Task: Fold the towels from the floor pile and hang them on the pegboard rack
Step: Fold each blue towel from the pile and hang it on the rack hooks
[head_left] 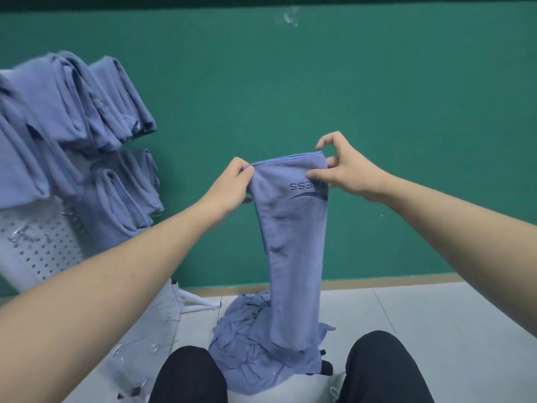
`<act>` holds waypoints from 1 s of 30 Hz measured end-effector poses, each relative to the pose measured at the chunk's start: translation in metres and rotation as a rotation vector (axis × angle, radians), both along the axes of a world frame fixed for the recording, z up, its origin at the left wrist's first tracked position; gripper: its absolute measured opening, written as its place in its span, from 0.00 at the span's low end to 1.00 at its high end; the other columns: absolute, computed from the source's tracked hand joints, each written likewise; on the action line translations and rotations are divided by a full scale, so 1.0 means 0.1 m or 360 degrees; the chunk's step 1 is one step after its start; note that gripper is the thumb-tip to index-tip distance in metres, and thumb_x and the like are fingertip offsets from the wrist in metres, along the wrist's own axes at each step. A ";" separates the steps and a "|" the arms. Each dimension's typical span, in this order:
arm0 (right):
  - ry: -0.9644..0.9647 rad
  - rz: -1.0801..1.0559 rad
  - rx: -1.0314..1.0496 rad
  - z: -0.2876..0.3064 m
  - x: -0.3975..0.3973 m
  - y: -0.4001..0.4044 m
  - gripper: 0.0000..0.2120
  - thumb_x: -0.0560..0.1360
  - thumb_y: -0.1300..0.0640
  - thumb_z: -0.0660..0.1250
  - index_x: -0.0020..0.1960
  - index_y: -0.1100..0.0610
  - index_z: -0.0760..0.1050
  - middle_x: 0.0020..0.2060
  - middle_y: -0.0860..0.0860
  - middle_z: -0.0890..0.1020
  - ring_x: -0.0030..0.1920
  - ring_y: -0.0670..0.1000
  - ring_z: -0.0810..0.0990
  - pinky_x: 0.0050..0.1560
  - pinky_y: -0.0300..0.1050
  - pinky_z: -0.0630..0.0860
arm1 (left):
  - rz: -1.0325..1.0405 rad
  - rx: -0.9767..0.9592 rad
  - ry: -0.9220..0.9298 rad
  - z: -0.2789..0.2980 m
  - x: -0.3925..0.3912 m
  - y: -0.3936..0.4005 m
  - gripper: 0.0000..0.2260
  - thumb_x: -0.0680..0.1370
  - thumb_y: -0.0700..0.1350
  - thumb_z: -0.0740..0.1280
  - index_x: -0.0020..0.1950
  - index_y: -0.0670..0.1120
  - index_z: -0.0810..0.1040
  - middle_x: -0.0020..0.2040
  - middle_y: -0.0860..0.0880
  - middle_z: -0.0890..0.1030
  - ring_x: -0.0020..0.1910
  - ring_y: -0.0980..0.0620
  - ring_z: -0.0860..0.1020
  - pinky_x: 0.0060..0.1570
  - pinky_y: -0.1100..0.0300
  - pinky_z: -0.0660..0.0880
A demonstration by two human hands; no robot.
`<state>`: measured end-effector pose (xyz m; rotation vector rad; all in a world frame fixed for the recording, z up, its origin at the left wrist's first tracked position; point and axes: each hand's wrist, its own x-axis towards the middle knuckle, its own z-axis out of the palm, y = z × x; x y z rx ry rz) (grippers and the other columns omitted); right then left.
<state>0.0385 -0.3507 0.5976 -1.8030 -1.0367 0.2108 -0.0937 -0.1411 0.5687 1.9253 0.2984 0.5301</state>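
A blue towel point(293, 242) with dark printed lettering hangs lengthwise in front of me, folded narrow. My left hand point(232, 184) pinches its top left corner. My right hand point(340, 167) pinches the top right corner between thumb and fingers. The towel's lower end reaches down onto the floor pile point(244, 344) of crumpled blue towels between my knees. At the left, the white pegboard rack point(43, 251) carries several folded blue towels point(72, 112) hung in two rows.
A green wall point(348, 97) stands behind, with a wooden skirting along the grey tiled floor point(436, 315). The rack's white foot point(194, 303) sits left of the pile. Loose metal hooks point(145, 350) lie on the floor near my left knee point(189, 373).
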 end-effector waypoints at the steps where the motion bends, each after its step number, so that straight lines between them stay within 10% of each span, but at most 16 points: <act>1: 0.0109 -0.0001 0.0023 0.07 -0.04 -0.01 0.23 0.76 0.63 0.73 0.62 0.48 0.64 0.40 0.52 0.85 0.35 0.46 0.80 0.36 0.37 0.75 | -0.0008 -0.0193 -0.0041 0.05 -0.01 -0.04 0.10 0.85 0.48 0.56 0.44 0.50 0.66 0.41 0.49 0.75 0.39 0.50 0.76 0.50 0.47 0.80; 9: 0.0623 0.0033 0.0042 0.30 -0.17 -0.04 0.07 0.79 0.55 0.69 0.54 0.56 0.75 0.44 0.52 0.81 0.40 0.49 0.80 0.42 0.41 0.81 | 0.0142 -0.0519 -0.0140 0.15 -0.12 -0.16 0.08 0.85 0.50 0.57 0.48 0.49 0.70 0.39 0.51 0.73 0.33 0.53 0.69 0.32 0.61 0.67; 17: 0.0635 -0.0212 0.0209 0.21 -0.47 0.23 0.08 0.83 0.48 0.57 0.53 0.52 0.70 0.50 0.48 0.77 0.48 0.47 0.79 0.49 0.45 0.78 | -0.0203 -0.1265 -0.0013 0.17 -0.30 -0.42 0.25 0.80 0.64 0.62 0.64 0.46 0.80 0.58 0.45 0.84 0.54 0.47 0.83 0.59 0.50 0.78; 30: 0.0676 -0.0449 0.0082 -0.07 -0.47 0.15 0.10 0.82 0.50 0.62 0.44 0.54 0.68 0.44 0.54 0.74 0.43 0.53 0.74 0.43 0.47 0.73 | -0.0269 -0.1294 -0.0033 -0.33 -0.47 -0.82 0.13 0.84 0.43 0.60 0.68 0.44 0.75 0.59 0.46 0.84 0.58 0.49 0.83 0.54 0.53 0.79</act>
